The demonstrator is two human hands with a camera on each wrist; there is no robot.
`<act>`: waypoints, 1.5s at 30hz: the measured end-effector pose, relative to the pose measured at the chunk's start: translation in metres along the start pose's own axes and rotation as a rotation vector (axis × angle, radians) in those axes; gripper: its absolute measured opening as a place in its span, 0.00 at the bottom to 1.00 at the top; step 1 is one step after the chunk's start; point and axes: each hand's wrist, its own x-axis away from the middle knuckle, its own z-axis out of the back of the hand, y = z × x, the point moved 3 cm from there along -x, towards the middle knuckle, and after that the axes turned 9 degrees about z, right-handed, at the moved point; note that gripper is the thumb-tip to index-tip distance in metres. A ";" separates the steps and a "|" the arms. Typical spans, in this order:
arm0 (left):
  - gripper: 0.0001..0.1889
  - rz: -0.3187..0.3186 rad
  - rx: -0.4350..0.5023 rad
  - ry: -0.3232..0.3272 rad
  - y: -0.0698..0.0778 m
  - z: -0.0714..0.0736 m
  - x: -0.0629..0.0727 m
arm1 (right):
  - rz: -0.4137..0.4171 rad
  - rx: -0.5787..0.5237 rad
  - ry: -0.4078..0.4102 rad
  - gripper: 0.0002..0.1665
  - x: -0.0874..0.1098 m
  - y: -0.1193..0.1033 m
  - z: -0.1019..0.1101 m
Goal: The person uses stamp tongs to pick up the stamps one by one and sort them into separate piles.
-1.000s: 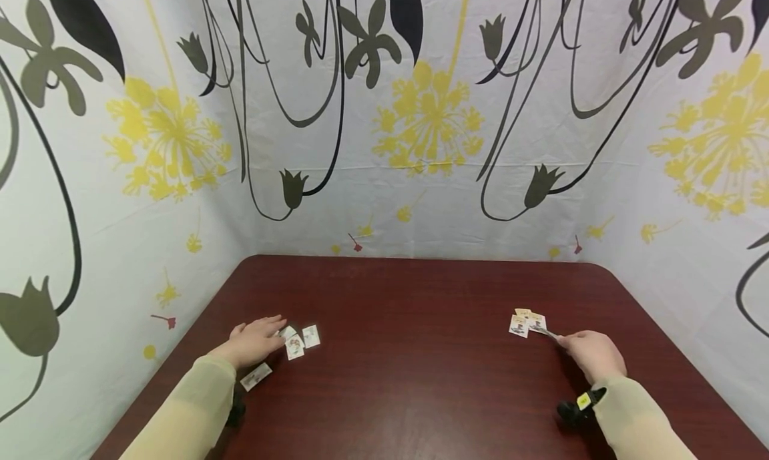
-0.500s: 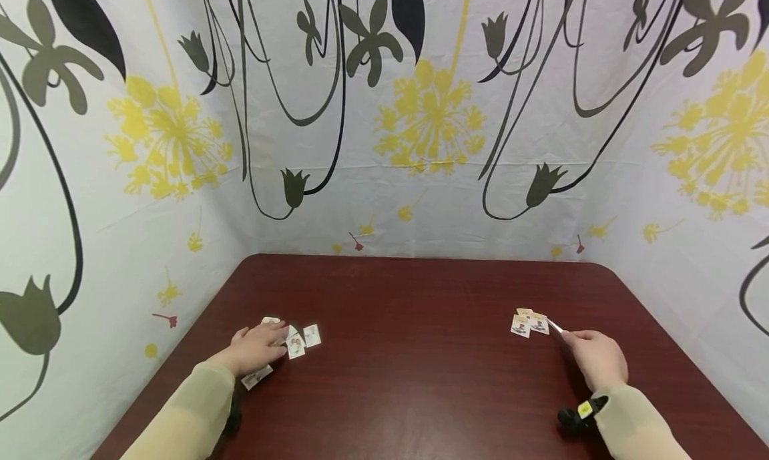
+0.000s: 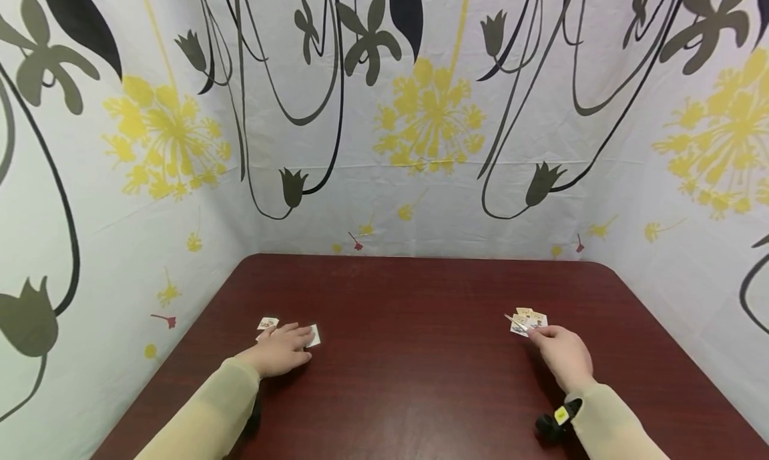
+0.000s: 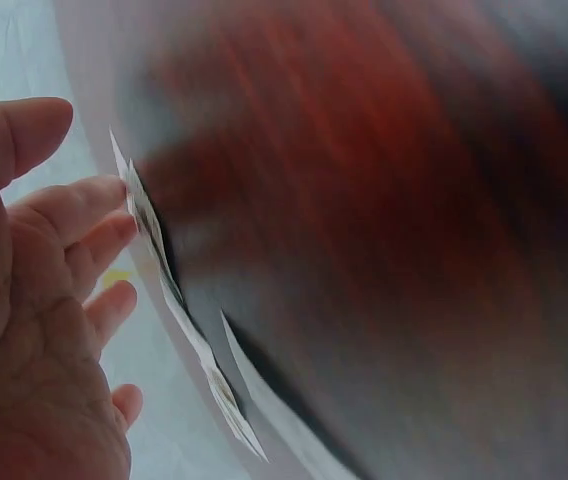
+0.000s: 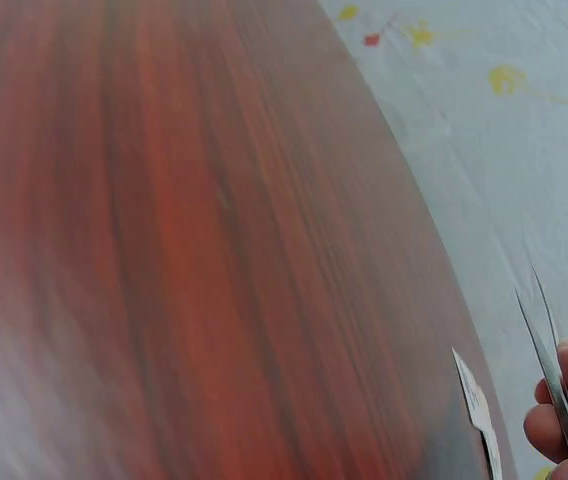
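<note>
My left hand [image 3: 279, 351] spreads over a loose group of small white printed paper squares on the table's left side. Its fingers are extended, covering most of the group. One square [image 3: 267, 323] shows beyond the fingers, another [image 3: 315, 335] at their right. From the left wrist, the paper pieces [image 4: 214, 375] appear edge-on, with fingertips right at them. My right hand [image 3: 565, 358] pinches a pair of metal tweezers [image 5: 542, 355], whose tips stand apart. In the head view the tweezers cross over a second cluster of printed squares [image 3: 539, 320] on the right.
The dark red-brown table [image 3: 414, 380] has rounded far corners. White cloth [image 3: 360, 146] with flower prints hangs behind it and along both sides. A black wrist camera [image 3: 549, 428] sits below the right hand.
My left hand has slid right over its squares, and the sleeve now hides the paper strip below. My right hand has shifted left, carrying the tweezers from the cluster's right edge across it.
</note>
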 end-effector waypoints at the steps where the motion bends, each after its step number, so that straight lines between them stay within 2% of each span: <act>1: 0.27 0.002 -0.014 -0.004 0.002 0.000 -0.001 | 0.008 0.002 -0.005 0.28 0.000 -0.002 -0.002; 5: 0.27 0.002 -0.024 -0.011 0.009 -0.001 -0.003 | 0.033 0.012 -0.040 0.25 0.001 -0.011 -0.012; 9: 0.28 -0.031 -0.022 -0.023 0.021 -0.003 -0.007 | 0.059 0.022 -0.084 0.22 0.000 -0.017 -0.025; 16: 0.29 -0.089 -0.052 -0.075 0.054 -0.007 -0.018 | 0.094 0.025 -0.143 0.17 0.000 -0.028 -0.047; 23: 0.28 -0.157 -0.075 -0.090 0.089 -0.011 -0.024 | 0.113 0.004 -0.170 0.12 0.004 -0.047 -0.068; 30: 0.27 -0.210 -0.085 -0.119 0.113 -0.017 -0.029 | 0.211 0.032 -0.227 0.07 0.005 -0.080 -0.097; 38: 0.27 -0.259 -0.108 -0.134 0.131 -0.022 -0.033 | 0.314 0.046 -0.255 0.06 0.003 -0.115 -0.120; 45: 0.26 -0.293 -0.110 -0.140 0.133 -0.022 -0.034 | 0.321 0.075 -0.267 0.07 0.002 -0.121 -0.129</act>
